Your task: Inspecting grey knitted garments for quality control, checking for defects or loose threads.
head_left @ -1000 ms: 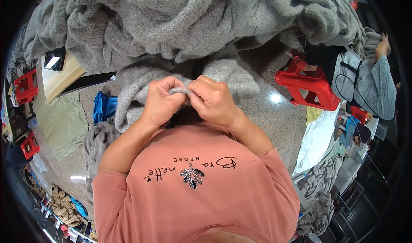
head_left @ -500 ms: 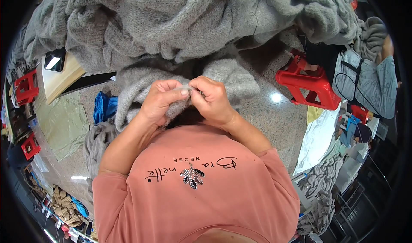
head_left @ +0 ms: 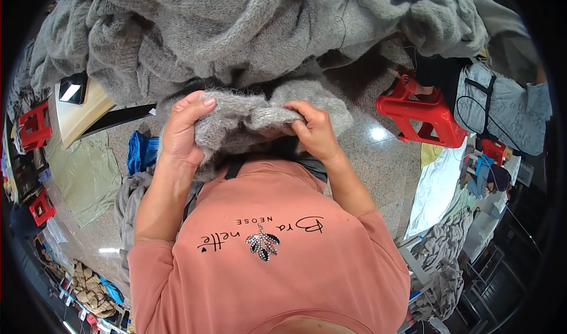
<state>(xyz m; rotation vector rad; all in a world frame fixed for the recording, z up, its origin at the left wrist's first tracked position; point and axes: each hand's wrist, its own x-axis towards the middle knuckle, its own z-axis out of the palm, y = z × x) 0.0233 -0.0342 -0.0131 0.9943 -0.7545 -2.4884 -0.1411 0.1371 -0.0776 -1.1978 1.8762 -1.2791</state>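
A fuzzy grey knit garment (head_left: 236, 121) is bunched between my hands, close in front of my body. My left hand (head_left: 184, 127) grips its left part, with the thumb lying on top of the knit. On the other side my right hand (head_left: 316, 130) pinches a folded edge between thumb and fingers. The stretch of knit between them sags slightly and shows loose fuzz along its upper rim. Whether a small tool is in either hand I cannot tell.
Ahead lies a large heap of grey knitwear (head_left: 195, 33). A red plastic stool (head_left: 419, 113) stands right, near another seated person in light grey trousers (head_left: 502, 107). To the left are a phone (head_left: 73, 89) on a board, a blue cloth (head_left: 142, 151) and a pale green sheet (head_left: 85, 174).
My hands were together, pinching the knit at one spot. They have moved apart, left hand leftward and right hand rightward, spreading the garment between them. The person at the right has shifted.
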